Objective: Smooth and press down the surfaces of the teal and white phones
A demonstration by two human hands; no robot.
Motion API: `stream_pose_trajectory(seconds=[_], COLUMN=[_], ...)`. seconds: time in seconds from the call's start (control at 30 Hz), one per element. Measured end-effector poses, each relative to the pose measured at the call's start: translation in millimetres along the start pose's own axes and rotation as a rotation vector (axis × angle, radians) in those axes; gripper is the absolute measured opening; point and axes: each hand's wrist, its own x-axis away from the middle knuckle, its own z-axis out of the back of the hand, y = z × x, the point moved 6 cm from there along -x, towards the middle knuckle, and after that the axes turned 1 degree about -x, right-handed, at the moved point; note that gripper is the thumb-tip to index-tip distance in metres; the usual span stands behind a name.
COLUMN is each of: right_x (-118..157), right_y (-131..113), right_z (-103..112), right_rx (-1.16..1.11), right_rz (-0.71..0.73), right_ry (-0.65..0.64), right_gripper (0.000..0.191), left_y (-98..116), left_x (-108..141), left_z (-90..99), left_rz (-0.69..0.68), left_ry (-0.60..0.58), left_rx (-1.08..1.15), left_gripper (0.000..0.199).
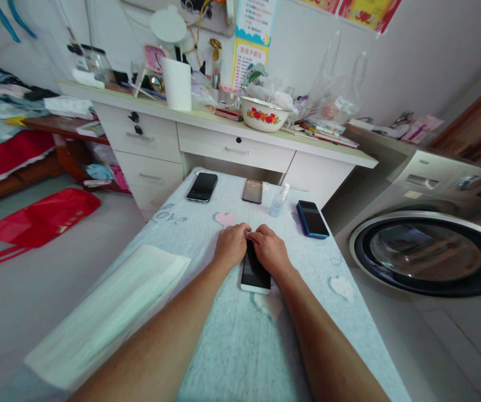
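Observation:
A white-edged phone [256, 273] lies flat on the cloth-covered table, dark screen up. My left hand [232, 247] is closed at its far left corner, with the fingers curled and the fingertips pressed together. From the other side my right hand [271, 248] is closed over the far end, its thumb and fingers meeting the left fingertips. A small pale bit shows between the fingertips, too small to name. The phone's far edge is mostly hidden by both hands. Beyond them are a clear spray bottle [279, 201] and a phone case [252, 191].
A black phone [202, 187] lies at the table's far left, a blue-edged phone [313, 219] at the right. White paper sheets [110, 315] cover the left side. A desk [219, 117] with a floral bowl [264, 114] stands behind; a washing machine [416, 184] is right.

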Motion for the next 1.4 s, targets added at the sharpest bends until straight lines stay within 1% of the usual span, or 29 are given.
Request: stream_pose_trajectory(seconds=[0.17,0.3,0.5,0.6,0.9,1.07,1.2,1.4], right_x=[-0.1,1.5,7.2,9.4,3.4,1.3,4.3,9.5], right_y=[2.4,7.2,19.5,21.7,6.7,2.5,7.9,23.2], right_z=[0.2,4.1,11.2,12.8,1.6,-0.7,3.6,10.3], right_rx=[0.005,0.03,0.071,0.067,0.02,0.018,0.005,0.016], right_rz=[-0.012,-0.025,-0.097,-0.103,-0.002,0.014,-0.011,-0.057], right_ry=[0.001,0.002,-0.019,-0.009,0.015,-0.003,-0.005,0.021], right_gripper=[0.031,0.031,0.028,0.027,0.029,0.03,0.029,0.027], left_y=[0.3,1.4,0.3,-0.2,-0.8,-0.1,0.1,0.4], left_x=[-0.3,-0.2,0.0,-0.2,-0.4,-0.4,-0.1,-0.1], left_z=[0.0,-0.5,-2.1,-2.7,-3.1,-2.4,-2.0,-2.2], left_rz=[0.01,-0.016,-0.04,-0.041,-0.042,-0.042,-0.038,-0.045], left_ry=[-0.011,-0.018,-0.014,-0.009,0.021,0.017,0.016,-0.002], left_rx=[0.004,-0.033,-0.023,-0.023,-0.04,-0.061,-0.056,-0.045], left_gripper=[0.029,0.026,0.025,0.025,0.024,0.023,0.023,0.024])
